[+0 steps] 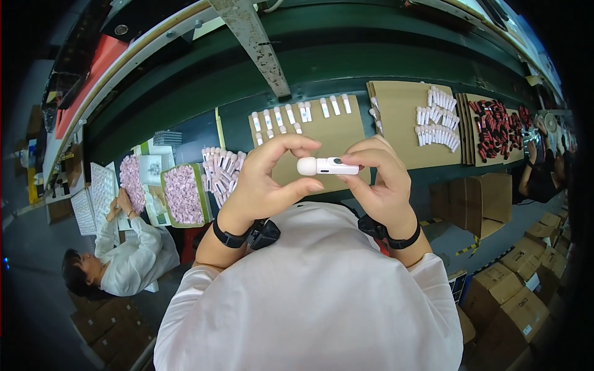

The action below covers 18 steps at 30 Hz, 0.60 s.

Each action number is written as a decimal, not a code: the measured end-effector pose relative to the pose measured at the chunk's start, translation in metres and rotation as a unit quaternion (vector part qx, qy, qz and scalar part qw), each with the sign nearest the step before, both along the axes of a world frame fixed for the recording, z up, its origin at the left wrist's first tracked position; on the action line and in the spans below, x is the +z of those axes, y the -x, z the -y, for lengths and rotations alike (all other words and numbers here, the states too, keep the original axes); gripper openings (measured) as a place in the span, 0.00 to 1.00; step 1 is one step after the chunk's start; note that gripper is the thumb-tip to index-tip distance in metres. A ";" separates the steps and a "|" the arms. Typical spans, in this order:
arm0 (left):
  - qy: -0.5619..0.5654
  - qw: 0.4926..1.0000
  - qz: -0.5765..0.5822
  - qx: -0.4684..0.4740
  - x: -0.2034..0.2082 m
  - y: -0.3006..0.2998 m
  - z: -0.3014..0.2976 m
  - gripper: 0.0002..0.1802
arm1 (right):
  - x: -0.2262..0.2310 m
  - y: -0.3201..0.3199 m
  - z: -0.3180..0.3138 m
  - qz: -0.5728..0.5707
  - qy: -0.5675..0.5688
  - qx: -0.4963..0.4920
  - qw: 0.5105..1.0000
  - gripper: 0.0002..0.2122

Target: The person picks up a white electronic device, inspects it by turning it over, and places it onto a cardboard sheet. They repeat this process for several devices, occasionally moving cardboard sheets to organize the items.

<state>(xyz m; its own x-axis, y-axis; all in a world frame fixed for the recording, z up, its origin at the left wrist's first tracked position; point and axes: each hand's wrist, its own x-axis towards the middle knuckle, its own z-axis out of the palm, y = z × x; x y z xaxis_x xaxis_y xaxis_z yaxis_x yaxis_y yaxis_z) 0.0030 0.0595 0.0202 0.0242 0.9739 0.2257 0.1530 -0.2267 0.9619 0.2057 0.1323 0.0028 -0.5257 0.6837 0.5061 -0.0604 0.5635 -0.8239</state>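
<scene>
In front of my chest is a small white wand massager (328, 166) with a round pale head, a dark oval button and a dark slot on its body. The thumb and fingers of my right hand (391, 182) pinch its right end. My left hand (265, 182) curves around the round head, thumb and index finger apart above and below it, with gaps showing. Behind my hands, more white wands (289, 114) lie in loose rows on a brown cardboard sheet (346, 133). Near my left wrist is a dense cluster of similar wands (221, 170).
A green-rimmed tray (203, 185) holds many small pinkish parts, beside a co-worker (139, 260) at left. Cardboard at right carries white wands (438, 117) and a heap of red-and-black pieces (497, 130). A metal post (253, 46) stands beyond the table; cartons (516, 303) stack at lower right.
</scene>
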 end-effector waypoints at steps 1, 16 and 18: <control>0.040 0.999 0.037 0.005 0.001 0.001 0.001 0.18 | 0.000 0.001 -0.002 0.006 -0.035 -0.004 0.999 0.15; 0.088 0.994 -0.057 0.018 -0.087 0.028 -0.036 0.11 | -0.046 0.005 -0.009 0.178 0.008 -0.066 0.982 0.13; 0.122 0.990 -0.055 0.033 -0.126 0.032 -0.045 0.11 | -0.077 -0.011 -0.017 0.216 0.087 -0.100 0.967 0.11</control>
